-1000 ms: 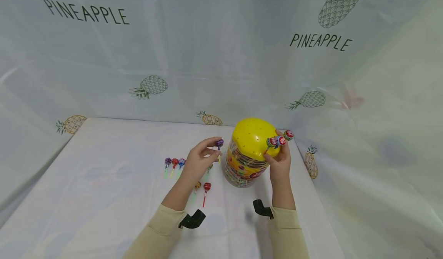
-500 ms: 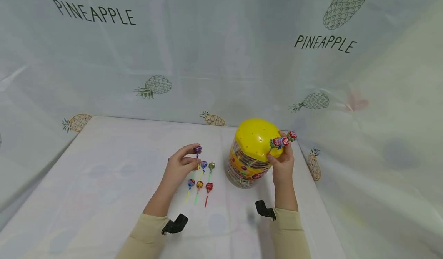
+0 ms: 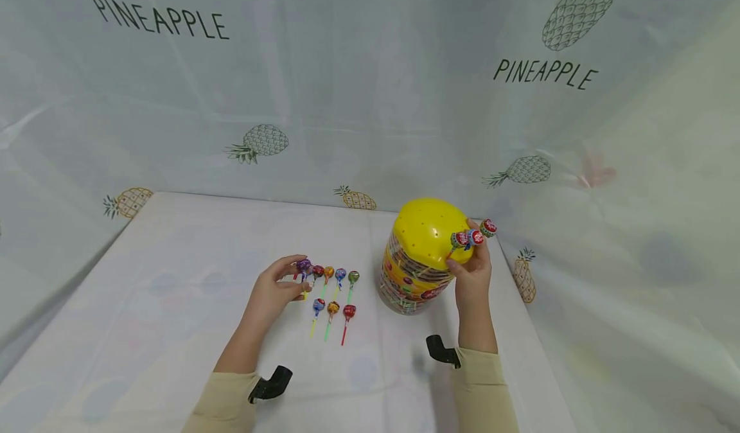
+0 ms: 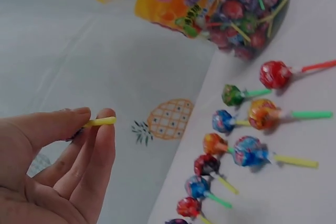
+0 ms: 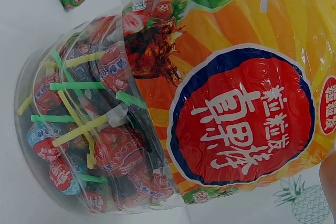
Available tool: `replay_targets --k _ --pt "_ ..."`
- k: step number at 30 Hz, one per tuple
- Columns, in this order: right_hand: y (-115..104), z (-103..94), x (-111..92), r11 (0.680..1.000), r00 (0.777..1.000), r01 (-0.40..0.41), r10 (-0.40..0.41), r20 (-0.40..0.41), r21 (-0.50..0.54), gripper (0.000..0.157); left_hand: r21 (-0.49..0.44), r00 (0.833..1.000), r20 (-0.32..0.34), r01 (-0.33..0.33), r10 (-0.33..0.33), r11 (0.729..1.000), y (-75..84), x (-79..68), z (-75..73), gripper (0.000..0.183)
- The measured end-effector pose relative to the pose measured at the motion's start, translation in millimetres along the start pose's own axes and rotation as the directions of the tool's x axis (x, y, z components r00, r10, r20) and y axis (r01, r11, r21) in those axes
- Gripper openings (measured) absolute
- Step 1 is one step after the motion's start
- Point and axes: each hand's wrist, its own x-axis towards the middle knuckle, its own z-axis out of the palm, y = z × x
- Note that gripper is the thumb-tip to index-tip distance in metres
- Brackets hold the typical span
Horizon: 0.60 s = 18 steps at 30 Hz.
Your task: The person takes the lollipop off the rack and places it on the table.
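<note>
In the head view my left hand pinches a purple-wrapped lollipop upright, over the left end of the lollipops on the table. Its yellow stick pokes out between thumb and fingers in the left wrist view. My right hand grips the domed yellow lid of a clear candy jar, thumb in front and fingers behind. Several wrapped lollipops stand out from the lid's right side. Through the jar wall, many lollipops show below the orange label.
Lollipops lie on the white tablecloth in two rows. A green-wrapped one ends the back row; a red one ends the front row. A pineapple-print sheet hangs behind the table.
My left hand has moved left and toward me with the purple lollipop, away from the jar to the lollipop rows. My right hand stays on the lid.
</note>
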Motion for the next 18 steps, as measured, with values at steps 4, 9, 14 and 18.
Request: replay_targets --k 4,9,14,18 --pt "0 0.3 0 1.0 1.0 -0.002 0.002 -0.007 0.009 0.061 0.018 0.998 -0.021 0.055 -0.054 0.998 -10.4 -0.5 -2.7 0.061" --pt "0 0.1 0 1.0 1.0 -0.008 0.008 -0.004 0.002 0.061 0.083 0.994 -0.04 0.107 -0.104 0.991 -27.3 -0.7 -4.0 0.061" --pt "0 0.1 0 1.0 1.0 -0.004 0.004 0.004 0.001 0.061 0.212 0.997 -0.02 0.083 -0.08 0.974 -44.4 -0.2 -2.6 0.057" --pt "-1 0.8 0 1.0 1.0 -0.006 0.006 -0.006 0.005 0.061 0.288 0.996 -0.003 0.089 -0.092 0.954 -53.9 1.0 -0.5 0.053"
